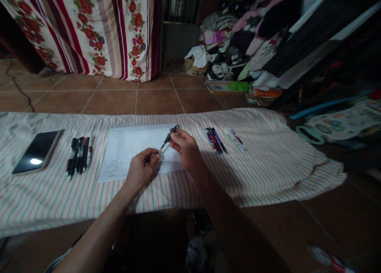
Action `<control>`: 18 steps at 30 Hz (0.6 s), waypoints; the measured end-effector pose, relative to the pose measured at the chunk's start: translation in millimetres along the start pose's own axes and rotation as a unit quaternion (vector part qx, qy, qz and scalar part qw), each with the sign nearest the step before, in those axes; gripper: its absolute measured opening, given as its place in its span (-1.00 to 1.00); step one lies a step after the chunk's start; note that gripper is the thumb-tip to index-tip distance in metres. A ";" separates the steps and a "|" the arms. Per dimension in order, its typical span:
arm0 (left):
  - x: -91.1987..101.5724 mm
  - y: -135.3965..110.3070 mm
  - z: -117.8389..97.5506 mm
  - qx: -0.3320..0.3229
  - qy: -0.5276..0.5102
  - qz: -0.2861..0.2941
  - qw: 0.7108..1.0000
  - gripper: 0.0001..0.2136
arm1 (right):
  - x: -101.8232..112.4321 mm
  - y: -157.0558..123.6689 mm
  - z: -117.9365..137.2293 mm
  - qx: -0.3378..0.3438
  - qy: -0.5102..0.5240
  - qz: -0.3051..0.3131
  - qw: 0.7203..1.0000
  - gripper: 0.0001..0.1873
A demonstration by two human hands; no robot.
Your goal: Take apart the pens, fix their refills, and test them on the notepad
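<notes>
A dark pen [168, 138] is held at a slant over a printed paper sheet [119, 146]. My right hand [187, 148] grips its upper part between thumb and fingers. At the pen's lower end, where a small yellowish piece shows, my left hand [144, 162] is closed in a pinch; the fingertips hide what exactly lies between them. To the right of my right hand lies a group of dark and purple pens [215, 141], with a few pale pens [235, 139] beyond it. Left of the sheet, several mostly black pens and markers [79, 156] lie side by side.
A striped cloth [268, 166] covers the low surface beneath everything. A smartphone [37, 152] lies at the far left. Beyond are a tiled floor [116, 96], a floral curtain [98, 31] and a pile of clothes [238, 43]. A bottle [327, 259] lies on the floor at lower right.
</notes>
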State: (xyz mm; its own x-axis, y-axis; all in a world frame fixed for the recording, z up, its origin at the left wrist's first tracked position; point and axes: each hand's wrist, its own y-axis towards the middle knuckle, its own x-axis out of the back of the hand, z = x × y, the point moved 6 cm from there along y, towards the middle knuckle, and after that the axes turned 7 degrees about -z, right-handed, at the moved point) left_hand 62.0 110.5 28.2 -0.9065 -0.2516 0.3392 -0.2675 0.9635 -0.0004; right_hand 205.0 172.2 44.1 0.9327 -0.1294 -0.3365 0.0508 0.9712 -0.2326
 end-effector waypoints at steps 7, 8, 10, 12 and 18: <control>1.2 0.8 0.0 -0.004 0.005 -0.003 1.000 -0.78 | -0.5 -0.7 -0.5 -0.005 -0.008 0.002 1.000 -0.71; 1.3 0.6 -0.5 -0.004 0.007 -0.003 1.000 -0.78 | -0.4 -0.6 -0.8 -0.006 -0.007 0.002 1.000 -0.71; 1.5 0.2 -1.4 -0.003 0.012 -0.001 1.000 -0.78 | -0.2 -0.2 -1.5 -0.008 -0.005 0.002 1.000 -0.72; 1.6 -0.2 -2.2 -0.002 0.012 0.001 1.000 -0.78 | -0.1 0.1 -2.2 -0.010 -0.002 0.002 1.000 -0.72; 2.8 -0.7 -5.5 0.004 -0.001 -0.007 1.000 -0.80 | -0.5 -0.2 -1.3 -0.005 -0.005 0.000 1.000 -0.73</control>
State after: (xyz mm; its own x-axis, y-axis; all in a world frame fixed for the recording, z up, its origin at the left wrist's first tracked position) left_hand 61.4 109.6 34.3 -0.9033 -0.2653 0.3372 -0.2828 0.9592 -0.0029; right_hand 204.0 171.8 43.1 0.9359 -0.1281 -0.3280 0.0481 0.9692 -0.2414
